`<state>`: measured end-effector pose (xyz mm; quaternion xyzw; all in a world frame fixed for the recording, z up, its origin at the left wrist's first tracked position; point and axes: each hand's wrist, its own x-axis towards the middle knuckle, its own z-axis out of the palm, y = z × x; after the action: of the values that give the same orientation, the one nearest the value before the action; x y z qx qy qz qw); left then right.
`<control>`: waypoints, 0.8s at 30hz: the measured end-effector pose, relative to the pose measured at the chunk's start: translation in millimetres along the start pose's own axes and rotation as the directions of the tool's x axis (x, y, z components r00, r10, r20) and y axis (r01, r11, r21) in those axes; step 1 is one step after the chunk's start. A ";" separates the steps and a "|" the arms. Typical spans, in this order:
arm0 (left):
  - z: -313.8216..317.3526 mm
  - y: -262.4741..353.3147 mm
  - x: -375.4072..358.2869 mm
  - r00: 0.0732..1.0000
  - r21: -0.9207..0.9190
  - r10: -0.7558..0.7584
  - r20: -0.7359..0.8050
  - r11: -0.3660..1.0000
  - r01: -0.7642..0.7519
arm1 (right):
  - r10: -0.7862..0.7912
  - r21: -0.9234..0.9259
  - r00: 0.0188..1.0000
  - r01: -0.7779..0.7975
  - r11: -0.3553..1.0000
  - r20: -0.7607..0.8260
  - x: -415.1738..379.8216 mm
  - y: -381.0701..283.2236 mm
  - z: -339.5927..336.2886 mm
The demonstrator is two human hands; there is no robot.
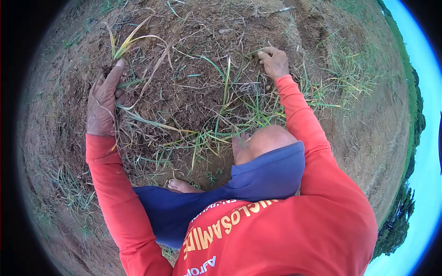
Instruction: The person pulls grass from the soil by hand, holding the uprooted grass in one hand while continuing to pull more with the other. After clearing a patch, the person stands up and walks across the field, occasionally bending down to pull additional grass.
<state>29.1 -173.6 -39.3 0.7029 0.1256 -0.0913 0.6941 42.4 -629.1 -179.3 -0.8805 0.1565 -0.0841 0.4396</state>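
On the left, my left hand (105,99) is closed around a clump of grass-like plants (122,48), its yellow-green blades sticking up past the thumb and dark roots showing beside it. More long blades trail down below the palm. Over to the right, my right hand (275,62) is closed in a pinch just above the soil. A thin green grass blade (256,51) meets its fingertips and points left. Between the two hands lies brown soil (184,99) strewn with dry straw and loose green blades.
Cut or pulled grass (207,138) lies scattered by my bare foot (182,185) and bent knee (269,142). Standing grass tufts (352,76) grow to the right. Another tuft (71,186) grows at lower left. Trees (396,218) line the far right edge.
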 end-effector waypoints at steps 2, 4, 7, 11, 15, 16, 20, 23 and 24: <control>-4.1 0.0 0.5 1.000 -0.022 -0.004 -0.013 1.000 0.004 | 0.093 0.188 0.996 -0.091 0.978 0.000 2.6 -7.3 -11.0; -8.7 -4.1 3.2 1.000 -0.046 -0.002 -0.013 0.999 0.001 | 0.126 0.247 0.992 -0.130 0.960 0.030 3.3 -27.4 -26.5; 0.8 0.7 -0.6 0.997 -0.032 -0.008 -0.072 0.999 0.006 | 0.152 0.336 0.983 -0.179 0.925 0.105 1.9 -33.6 -43.1; -3.2 -4.4 2.4 0.999 0.023 0.036 0.000 0.999 -0.036 | 0.170 0.234 0.971 -0.206 0.950 0.166 -15.2 -39.4 -42.1; -7.6 -7.8 11.2 1.000 0.007 0.011 0.007 1.000 -0.011 | 0.115 0.097 0.888 -0.176 0.980 0.445 -54.8 -38.5 -3.5; -5.5 -7.4 8.6 1.000 -0.007 0.025 -0.002 1.000 -0.025 | 0.130 0.016 0.861 -0.158 0.987 0.492 -66.3 -34.9 9.3; -11.9 -5.2 3.8 0.997 0.030 0.076 0.011 0.997 -0.076 | -0.235 -0.314 0.871 0.389 0.866 0.431 -99.6 -5.2 51.5; -17.8 -7.9 4.4 0.995 0.065 0.099 0.011 0.993 -0.100 | -0.108 -0.040 0.934 0.129 0.991 0.342 -121.7 -14.8 64.0; -22.0 -8.4 5.9 0.995 0.073 0.095 0.022 0.993 -0.096 | -0.077 -0.034 0.926 0.096 0.995 0.371 -126.0 -21.4 64.7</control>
<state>31.2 -151.3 -48.6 0.7326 0.0818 -0.0692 0.6722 -52.9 -524.6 -202.3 -0.8977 0.0345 0.0676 0.4340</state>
